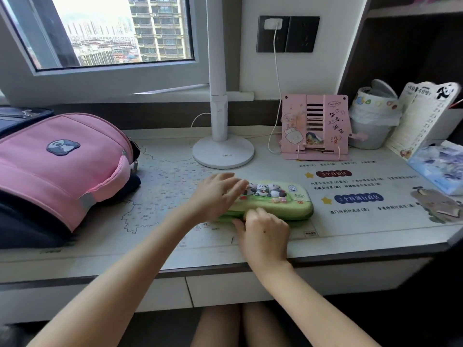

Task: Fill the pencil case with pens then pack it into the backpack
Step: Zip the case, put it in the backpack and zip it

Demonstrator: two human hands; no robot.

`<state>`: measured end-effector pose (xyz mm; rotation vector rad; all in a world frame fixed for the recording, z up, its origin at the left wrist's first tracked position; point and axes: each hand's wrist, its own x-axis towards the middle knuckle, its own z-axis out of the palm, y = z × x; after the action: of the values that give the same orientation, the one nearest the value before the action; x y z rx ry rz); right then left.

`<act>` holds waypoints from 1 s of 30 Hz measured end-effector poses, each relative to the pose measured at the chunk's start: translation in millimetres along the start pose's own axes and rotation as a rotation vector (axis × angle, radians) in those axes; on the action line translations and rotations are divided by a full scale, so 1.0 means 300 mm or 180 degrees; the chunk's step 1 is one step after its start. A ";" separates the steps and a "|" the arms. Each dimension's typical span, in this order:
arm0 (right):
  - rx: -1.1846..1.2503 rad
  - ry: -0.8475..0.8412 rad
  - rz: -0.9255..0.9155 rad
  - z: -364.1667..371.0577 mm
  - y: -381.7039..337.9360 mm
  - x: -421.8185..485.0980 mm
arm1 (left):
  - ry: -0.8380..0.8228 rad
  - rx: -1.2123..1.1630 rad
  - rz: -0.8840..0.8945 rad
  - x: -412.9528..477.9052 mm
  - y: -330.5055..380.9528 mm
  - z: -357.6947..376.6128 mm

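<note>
My left hand [215, 194] lies flat, fingers straight, on the green pencil case [283, 201], mid-desk [225, 251] near the front edge; my right hand [263, 231] pinches its near seam. Pink backpack [62, 166]: left edge.

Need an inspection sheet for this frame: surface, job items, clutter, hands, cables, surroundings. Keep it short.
Surface: desk mat printed with a map and text, lying flat.
Job's things: green pencil case flat at mid-desk, lid down; pink backpack lying at the left, apart from the case; pens: nothing seen.
Clutter: white lamp, pink book stand, lidded bin, tissue pack along the back and right.
Hands: left hand presses flat on the case top; right hand grips its near edge, zip pull hidden.
Cables: white cable runs from the wall charger down to the desk beside the stand.
Surroundings: window behind left; dark shelf at right.
</note>
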<state>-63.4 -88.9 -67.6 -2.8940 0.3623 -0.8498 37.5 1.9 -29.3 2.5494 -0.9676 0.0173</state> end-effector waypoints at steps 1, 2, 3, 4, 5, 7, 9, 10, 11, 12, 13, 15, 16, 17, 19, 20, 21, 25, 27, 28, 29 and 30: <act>-0.0038 -0.0023 0.0056 0.003 0.002 -0.008 | -0.0119 0.0277 0.0049 0.007 -0.008 0.022; -0.0046 0.0004 0.0085 0.011 0.006 -0.014 | -0.0098 0.0579 0.0071 0.013 -0.018 0.038; -0.0011 0.0014 0.0089 0.017 0.009 -0.017 | 0.0006 0.0825 0.0035 0.018 -0.024 0.046; 0.0036 0.0013 0.0059 0.024 0.011 -0.016 | 0.0097 0.0992 -0.0059 0.025 -0.027 0.051; 0.0074 -0.0002 0.0012 0.030 0.012 -0.015 | 0.0137 0.1062 -0.0191 0.032 -0.027 0.056; -0.0016 -0.0099 -0.0096 0.037 0.011 -0.009 | 0.0268 0.1034 -0.0366 0.043 -0.024 0.073; -0.0187 -0.0239 -0.0180 0.031 0.016 -0.005 | 0.0635 0.0837 -0.0382 0.036 -0.022 0.095; -0.0238 -0.0311 -0.0258 0.025 0.026 -0.006 | 0.0816 0.0759 -0.0351 0.029 -0.025 0.105; -0.0300 -0.0367 -0.0352 0.017 0.045 -0.011 | 0.0922 0.0727 -0.0312 0.021 -0.028 0.114; -0.0408 -0.0388 -0.0438 0.006 0.076 -0.013 | 0.0966 0.0733 -0.0262 0.020 -0.032 0.118; -0.0507 -0.0408 -0.0516 -0.008 0.119 -0.018 | 0.0977 0.0733 -0.0247 0.017 -0.037 0.118; -0.0582 -0.0398 -0.0540 -0.033 0.247 -0.027 | 0.1015 0.0737 -0.0251 0.023 -0.042 0.120; -0.0526 -0.0416 -0.0449 -0.050 0.321 -0.033 | 0.1045 0.0762 -0.0243 0.025 -0.043 0.123; -0.0458 -0.0451 -0.0313 -0.068 0.394 -0.033 | 0.1069 0.0776 -0.0226 0.027 -0.043 0.126; -0.0388 -0.0500 -0.0163 -0.089 0.516 -0.010 | 0.1083 0.0767 -0.0178 0.021 -0.043 0.128; -0.0385 -0.0557 -0.0145 -0.083 0.559 0.015 | 0.1063 0.0763 -0.0142 0.019 -0.044 0.124; -0.0323 -0.0646 -0.0083 -0.066 0.588 0.054 | 0.1014 0.0758 -0.0097 0.018 -0.046 0.118; 0.0224 -0.0873 0.0037 0.033 0.590 0.250 | 0.0823 0.0735 0.0123 0.018 -0.057 0.098; 0.0678 -0.1343 0.0017 0.069 0.564 0.348 | 0.0811 0.0741 0.0142 0.017 -0.056 0.095; 0.0904 -0.1608 0.0081 0.077 0.552 0.387 | 0.0808 0.0748 0.0134 0.017 -0.055 0.096; 0.1012 -0.1813 0.0167 0.076 0.545 0.414 | 0.0812 0.0752 0.0123 0.017 -0.055 0.096; 0.0991 -0.1944 0.0185 0.064 0.542 0.432 | 0.0814 0.0752 0.0114 0.017 -0.054 0.096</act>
<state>20.7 -278.4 -43.2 -2.6524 0.2219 0.0138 48.0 -1.4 -61.1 2.6537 -0.9575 0.4827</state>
